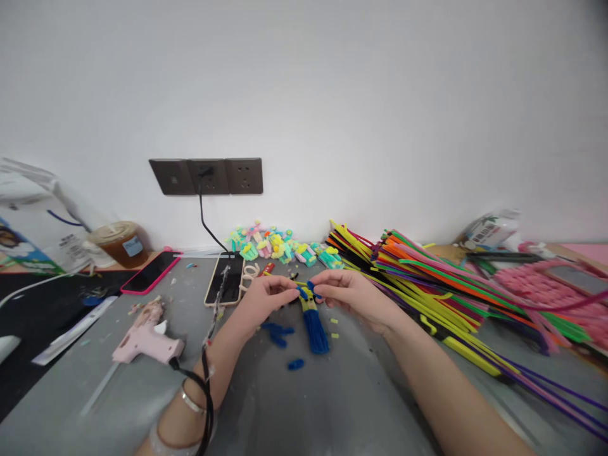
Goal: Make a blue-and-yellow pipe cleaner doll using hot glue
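Note:
A small doll-like figure of pipe cleaners (316, 330), blue below and yellow above, lies between my hands. My left hand (268, 299) pinches at its upper left, where a small blue piece (303, 292) shows at the fingertips. On the other side, my right hand (350, 292) has thumb and forefinger closed on another blue piece (311, 287). Whether these pieces are fixed to the figure I cannot tell. Several short blue pipe-cleaner pieces (277, 333) lie left of the figure, and one blue loop (296, 364) sits nearer to me.
A pink glue gun (148, 342) lies at left, its cord crossing my left forearm. Two phones (151, 273), a drink cup (124, 244) and a pile of small colourful crafts (280, 244) stand farther back. Pipe-cleaner bundles (441, 285) and a yellow-black cutter (475, 356) fill the right.

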A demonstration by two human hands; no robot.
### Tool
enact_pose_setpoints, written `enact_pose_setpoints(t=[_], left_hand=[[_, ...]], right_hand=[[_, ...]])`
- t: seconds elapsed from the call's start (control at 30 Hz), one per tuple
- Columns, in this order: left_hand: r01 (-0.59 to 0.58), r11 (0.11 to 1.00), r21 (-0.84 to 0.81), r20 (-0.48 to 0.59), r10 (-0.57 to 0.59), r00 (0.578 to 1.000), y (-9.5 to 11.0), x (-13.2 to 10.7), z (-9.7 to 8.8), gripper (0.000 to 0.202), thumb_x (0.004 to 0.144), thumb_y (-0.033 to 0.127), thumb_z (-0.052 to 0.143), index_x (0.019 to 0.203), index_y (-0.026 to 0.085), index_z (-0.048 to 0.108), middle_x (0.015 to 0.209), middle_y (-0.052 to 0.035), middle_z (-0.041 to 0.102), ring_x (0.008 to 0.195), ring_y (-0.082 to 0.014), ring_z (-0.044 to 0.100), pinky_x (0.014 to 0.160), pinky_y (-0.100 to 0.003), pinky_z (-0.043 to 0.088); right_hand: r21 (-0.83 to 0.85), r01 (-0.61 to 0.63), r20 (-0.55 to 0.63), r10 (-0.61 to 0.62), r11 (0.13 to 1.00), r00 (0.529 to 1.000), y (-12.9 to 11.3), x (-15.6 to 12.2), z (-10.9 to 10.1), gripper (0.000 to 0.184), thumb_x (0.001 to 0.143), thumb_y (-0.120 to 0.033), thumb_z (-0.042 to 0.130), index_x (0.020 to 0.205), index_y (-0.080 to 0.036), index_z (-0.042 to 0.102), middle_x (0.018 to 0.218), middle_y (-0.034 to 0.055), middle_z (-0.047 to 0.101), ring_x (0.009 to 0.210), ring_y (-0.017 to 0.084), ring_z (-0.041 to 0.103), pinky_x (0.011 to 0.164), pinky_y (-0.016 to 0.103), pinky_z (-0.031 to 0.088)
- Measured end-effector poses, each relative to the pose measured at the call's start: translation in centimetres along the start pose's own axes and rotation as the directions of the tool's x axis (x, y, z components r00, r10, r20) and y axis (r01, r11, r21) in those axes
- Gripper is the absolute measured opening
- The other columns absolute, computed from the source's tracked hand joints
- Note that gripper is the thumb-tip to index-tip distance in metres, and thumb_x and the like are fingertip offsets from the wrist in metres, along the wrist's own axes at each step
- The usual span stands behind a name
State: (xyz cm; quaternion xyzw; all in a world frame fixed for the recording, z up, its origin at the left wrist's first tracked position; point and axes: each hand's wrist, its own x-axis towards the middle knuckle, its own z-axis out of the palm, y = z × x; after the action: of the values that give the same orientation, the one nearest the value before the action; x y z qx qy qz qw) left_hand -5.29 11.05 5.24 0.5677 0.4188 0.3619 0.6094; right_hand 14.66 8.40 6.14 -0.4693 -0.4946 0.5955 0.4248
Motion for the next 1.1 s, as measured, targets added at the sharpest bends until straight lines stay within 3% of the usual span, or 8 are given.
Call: enact_pose_setpoints(t=[0.23, 1.1], left_hand=[[-0.012, 1.000, -0.005, 0.010, 0.012, 1.000, 0.2, 0.0, 0.1, 0.031, 0.056, 0.039, 0.084, 0.068, 0.013, 0.070, 0.054, 0.0031, 0.058, 0.049, -0.0071, 0.041, 0.050, -0.021, 0.028], [-0.048, 0.999, 0.009, 0.001, 0.048, 0.999, 0.1, 0.1, 0.0, 0.028, 0.056, 0.037, 0.085, 0.067, 0.015, 0.074, 0.053, 0.0020, 0.060, 0.048, -0.0082, 0.043, 0.048, -0.021, 0.031]], right_hand=[[-0.058, 0.087, -0.047, -0.090, 0.995, 0.995, 0.1, 0.1, 0.5, 0.027, 0.063, -0.037, 0.081, 0.077, -0.017, 0.068, 0.065, -0.0031, 0.062, 0.060, 0.011, 0.052, 0.058, 0.025, 0.038], [-0.101, 0.123, -0.032, -0.127, 0.987, 0.991, 0.4, 0.3, 1.1, 0.028, 0.063, -0.039, 0.082, 0.078, -0.018, 0.071, 0.071, -0.0005, 0.067, 0.063, 0.012, 0.056, 0.061, 0.027, 0.044]])
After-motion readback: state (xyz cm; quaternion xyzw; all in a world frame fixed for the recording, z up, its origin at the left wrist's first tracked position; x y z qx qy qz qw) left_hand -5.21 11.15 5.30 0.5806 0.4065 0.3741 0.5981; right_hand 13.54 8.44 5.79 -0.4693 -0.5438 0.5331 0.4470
